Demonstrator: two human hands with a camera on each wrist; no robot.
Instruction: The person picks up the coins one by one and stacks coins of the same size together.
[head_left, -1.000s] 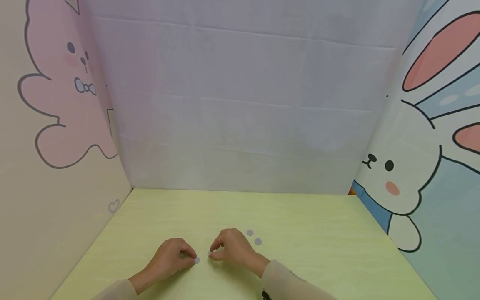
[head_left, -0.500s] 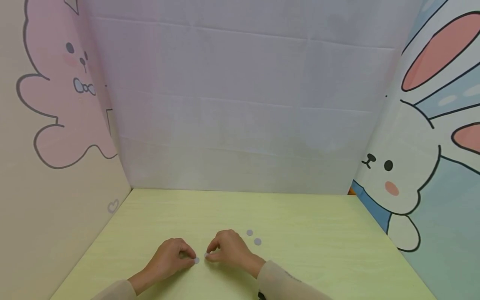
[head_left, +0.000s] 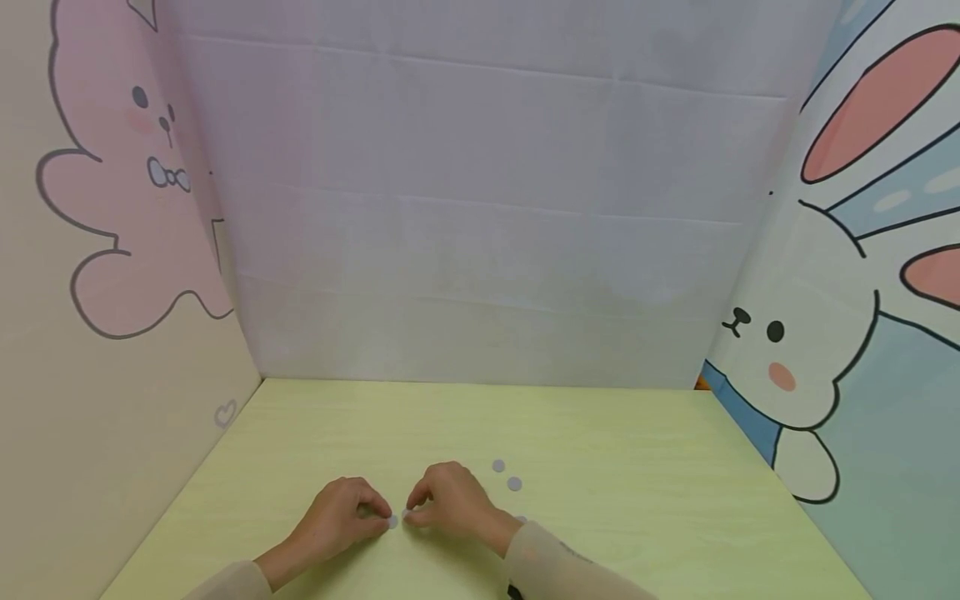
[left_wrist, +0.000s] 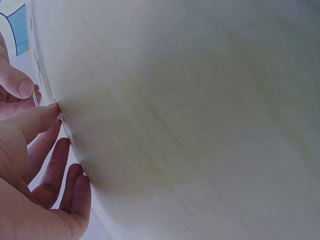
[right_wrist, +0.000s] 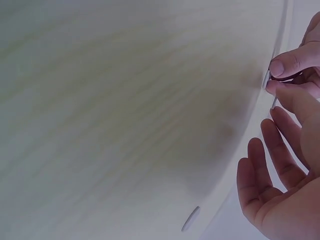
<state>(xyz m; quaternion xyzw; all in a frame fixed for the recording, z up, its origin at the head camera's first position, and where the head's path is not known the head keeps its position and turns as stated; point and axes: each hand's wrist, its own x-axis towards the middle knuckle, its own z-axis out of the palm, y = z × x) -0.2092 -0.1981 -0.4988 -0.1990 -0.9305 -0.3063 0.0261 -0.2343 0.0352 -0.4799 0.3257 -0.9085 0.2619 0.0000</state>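
Near the front of the yellow table, my left hand (head_left: 341,515) pinches a small pale grey disc (head_left: 393,522) lying at the tabletop, thumb and fingertip at its edge. Just to the right, a second pale disc (head_left: 407,515) is pinched between thumb and fingertip of my right hand (head_left: 453,502). Only a narrow gap separates the two discs in the head view. The right wrist view has the left hand's disc (right_wrist: 266,80) close beyond my right thumb, and the right hand's disc (right_wrist: 274,102) seen nearly edge-on, tilted up. The other fingers of my right hand are loosely bent.
Two more pale discs, a farther one (head_left: 498,466) and a nearer one (head_left: 514,483), lie flat behind my right hand. Another disc (head_left: 522,519) is partly hidden by the right wrist. A white back wall (head_left: 480,233) and cartoon-printed side walls enclose the yellow table (head_left: 637,483).
My right hand has moved left and slightly nearer with its disc, narrowing the gap to the left hand's disc. A disc by the right wrist has come into view. The left hand has stayed put.
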